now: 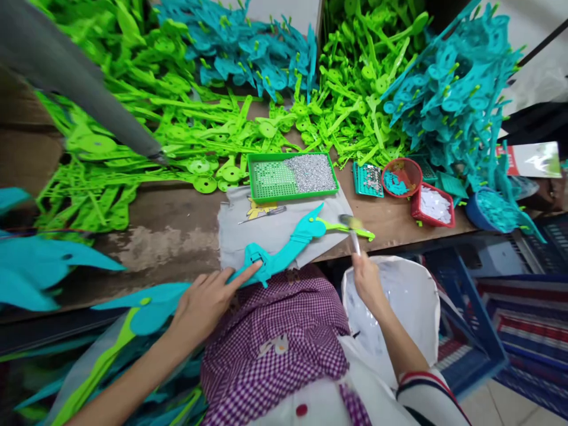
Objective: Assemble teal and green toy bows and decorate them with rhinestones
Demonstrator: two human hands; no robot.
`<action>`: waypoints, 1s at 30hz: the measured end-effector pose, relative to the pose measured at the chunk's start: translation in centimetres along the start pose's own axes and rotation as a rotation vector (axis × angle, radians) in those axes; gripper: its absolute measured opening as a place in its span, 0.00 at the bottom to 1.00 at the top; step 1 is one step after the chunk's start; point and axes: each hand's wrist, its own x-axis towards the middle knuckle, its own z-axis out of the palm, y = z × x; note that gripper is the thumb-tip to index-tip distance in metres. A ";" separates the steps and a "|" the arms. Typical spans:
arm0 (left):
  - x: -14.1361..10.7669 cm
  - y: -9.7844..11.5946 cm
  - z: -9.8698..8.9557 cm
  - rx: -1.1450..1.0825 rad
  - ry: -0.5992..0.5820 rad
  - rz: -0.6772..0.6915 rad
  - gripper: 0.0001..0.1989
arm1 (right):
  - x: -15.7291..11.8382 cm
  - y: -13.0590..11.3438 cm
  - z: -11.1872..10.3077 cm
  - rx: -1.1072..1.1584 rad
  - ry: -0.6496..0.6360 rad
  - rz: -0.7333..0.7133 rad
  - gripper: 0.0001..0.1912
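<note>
Hand assembly at a cluttered workshop bench

Heaps of green plastic parts (177, 130) and blue plastic parts (248, 47) crowd a worn, scuffed bench (164, 242), where a green tray (293, 177) holds small metal pieces beside little baskets of components, including a red basket (433, 205) of white pieces; blue plastic crates (470, 331) stand below on a tiled floor (501, 402).

No text, label, brand or number can be read.
</note>
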 end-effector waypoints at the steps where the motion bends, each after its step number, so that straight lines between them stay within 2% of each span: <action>1: 0.1 -0.1 0.0 0.016 0.001 -0.001 0.32 | 0.3 -0.1 -0.2 -0.033 -0.050 -0.015 0.21; 3: 0.1 -0.1 0.0 0.041 0.005 -0.005 0.33 | 0.7 0.3 -0.7 -0.048 -0.126 -0.036 0.21; 8: 0.0 -0.2 0.1 0.034 0.002 -0.002 0.31 | -0.2 3.5 -1.9 0.033 0.097 0.093 0.24; 12: 2.0 0.2 -0.4 -0.025 -0.018 -0.009 0.31 | -1.2 5.1 -2.4 0.089 0.064 0.111 0.26; 14: 4.7 1.0 -0.9 -0.086 -0.014 0.018 0.31 | -1.3 4.4 -2.4 0.226 0.149 0.131 0.25; 16: 8.3 1.9 -1.6 -0.153 0.003 0.058 0.30 | -0.9 2.6 -2.0 0.388 0.219 0.113 0.24; 18: 11.4 2.4 -2.3 -0.190 0.044 0.096 0.30 | -0.3 0.0 -0.9 0.484 0.186 0.053 0.24; 20: 12.4 2.7 -2.9 -0.218 0.130 0.086 0.30 | 0.1 -2.7 0.8 0.472 0.053 -0.034 0.25; 22: 10.5 2.7 -2.9 -0.282 0.233 0.057 0.30 | 0.0 -4.9 2.5 0.390 -0.119 -0.133 0.24; 23: 8.4 2.6 -2.5 -0.327 0.314 -0.007 0.28 | -0.3 -5.8 3.3 0.336 -0.192 -0.185 0.24; 24: 5.8 2.4 -1.9 -0.363 0.417 -0.129 0.25 | -0.7 -6.7 3.9 0.283 -0.254 -0.238 0.23; 25: 2.9 2.1 -1.0 -0.388 0.552 -0.318 0.22 | -1.1 -7.4 4.5 0.236 -0.310 -0.291 0.22; 27: -2.6 1.2 1.1 -0.382 0.821 -0.790 0.20 | -1.9 -9.0 5.4 0.153 -0.384 -0.406 0.20; 28: -4.9 0.6 2.2 -0.405 0.874 -0.987 0.22 | -2.0 -9.9 5.9 0.108 -0.401 -0.470 0.20; 30: -7.8 -0.5 4.2 -0.546 0.935 -1.224 0.27 | -1.8 -11.7 6.9 -0.009 -0.405 -0.566 0.20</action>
